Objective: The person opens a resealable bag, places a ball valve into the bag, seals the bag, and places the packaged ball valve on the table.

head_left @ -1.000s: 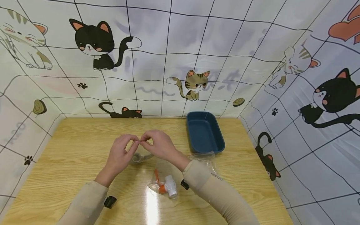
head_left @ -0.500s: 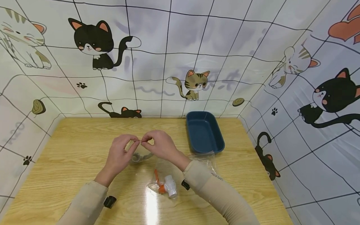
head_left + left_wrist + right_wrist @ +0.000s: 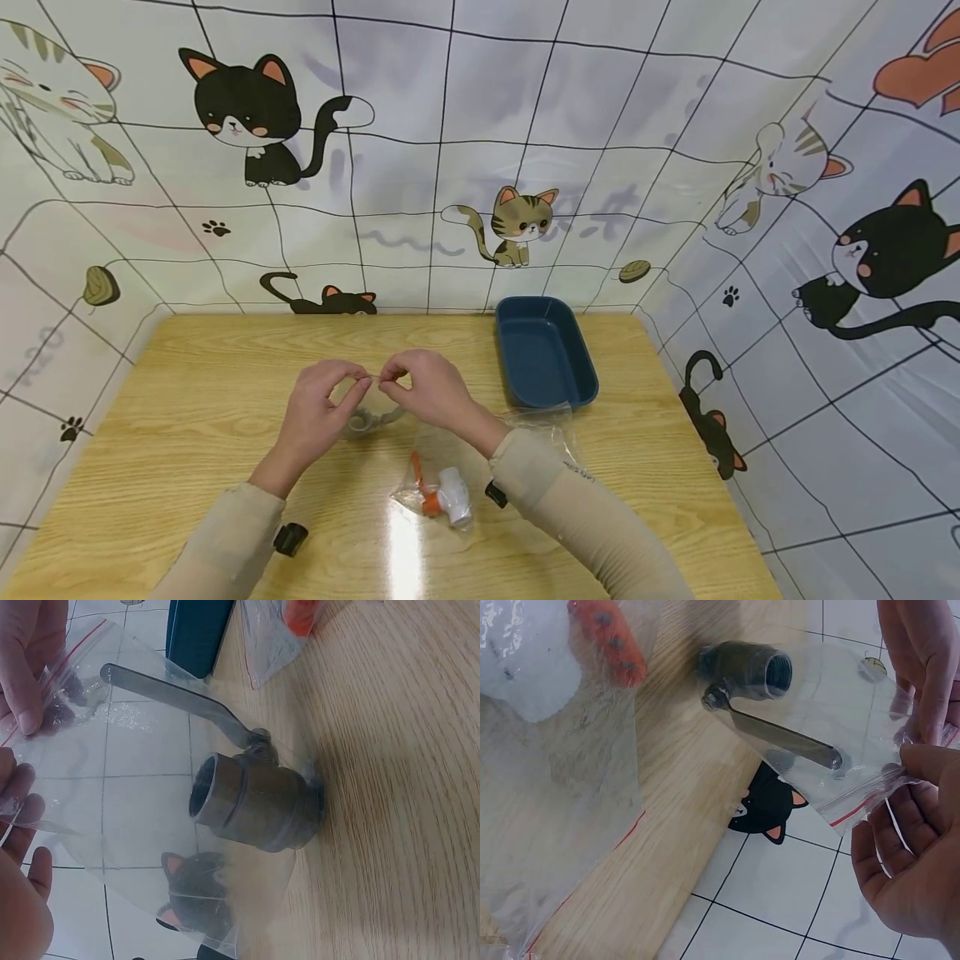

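A clear zip bag (image 3: pixel 142 817) with a red line along its mouth holds a metal ball valve (image 3: pixel 262 795) with a long flat lever. The valve rests at the table surface inside the bag. My left hand (image 3: pixel 318 408) pinches the bag's zip edge between thumb and fingers. Close beside it, my right hand (image 3: pixel 427 387) pinches the same edge, its fingertips a small gap from the left ones. In the right wrist view the valve (image 3: pixel 750 671) shows its threaded opening and lever through the plastic. In the head view the hands partly cover the bag.
Nearer on the table lies another clear bag with a white and orange plastic valve (image 3: pixel 452 496) in it. A dark blue tray (image 3: pixel 547 392) stands at the back right. Cat-printed sheeting (image 3: pixel 420 175) walls the table's back and sides.
The fingertips of my two hands have drawn slightly apart along the zip edge. The valve and the other bag have stayed in place.
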`<state>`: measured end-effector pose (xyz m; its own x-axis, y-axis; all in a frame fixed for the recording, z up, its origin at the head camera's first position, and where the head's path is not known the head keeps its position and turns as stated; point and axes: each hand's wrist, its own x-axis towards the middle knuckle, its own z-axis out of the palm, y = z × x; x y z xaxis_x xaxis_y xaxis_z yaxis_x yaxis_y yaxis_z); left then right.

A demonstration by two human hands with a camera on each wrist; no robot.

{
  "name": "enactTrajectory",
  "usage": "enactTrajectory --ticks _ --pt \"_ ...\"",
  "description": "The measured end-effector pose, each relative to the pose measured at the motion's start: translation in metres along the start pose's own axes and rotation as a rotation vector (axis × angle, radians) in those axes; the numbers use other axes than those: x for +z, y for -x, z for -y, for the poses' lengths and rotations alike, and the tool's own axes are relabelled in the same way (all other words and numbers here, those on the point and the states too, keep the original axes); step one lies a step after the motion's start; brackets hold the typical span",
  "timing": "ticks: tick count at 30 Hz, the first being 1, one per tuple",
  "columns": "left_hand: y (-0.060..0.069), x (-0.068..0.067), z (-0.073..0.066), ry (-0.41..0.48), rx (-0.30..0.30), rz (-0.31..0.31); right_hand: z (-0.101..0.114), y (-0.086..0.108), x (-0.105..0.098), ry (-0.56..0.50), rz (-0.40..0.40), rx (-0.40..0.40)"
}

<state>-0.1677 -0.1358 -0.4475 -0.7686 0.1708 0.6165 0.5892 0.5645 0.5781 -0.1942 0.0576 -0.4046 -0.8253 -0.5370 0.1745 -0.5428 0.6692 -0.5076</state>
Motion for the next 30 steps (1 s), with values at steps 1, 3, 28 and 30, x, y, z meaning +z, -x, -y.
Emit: enactTrajectory --ticks 1,3,28,30 --pt "0.0000 0.0001 0.0000 -0.001 0.003 -0.005 -0.0007 0.0000 0.0003 -0.001 0.000 0.006" --pt "0.0000 0.0003 -0.0003 -0.002 0.012 -0.013 -0.0020 -0.0004 0.0010 -0.005 -0.004 0.012" --pt "0.0006 0.0018 -0.0012 -0.005 0.006 -0.035 0.0023 0.0036 0.0022 0.113 -0.058 -0.005" --pt "0.0008 0.0019 -0.0007 0.000 -0.005 -0.030 0.0013 0.0044 0.0022 0.125 -0.063 0.006"
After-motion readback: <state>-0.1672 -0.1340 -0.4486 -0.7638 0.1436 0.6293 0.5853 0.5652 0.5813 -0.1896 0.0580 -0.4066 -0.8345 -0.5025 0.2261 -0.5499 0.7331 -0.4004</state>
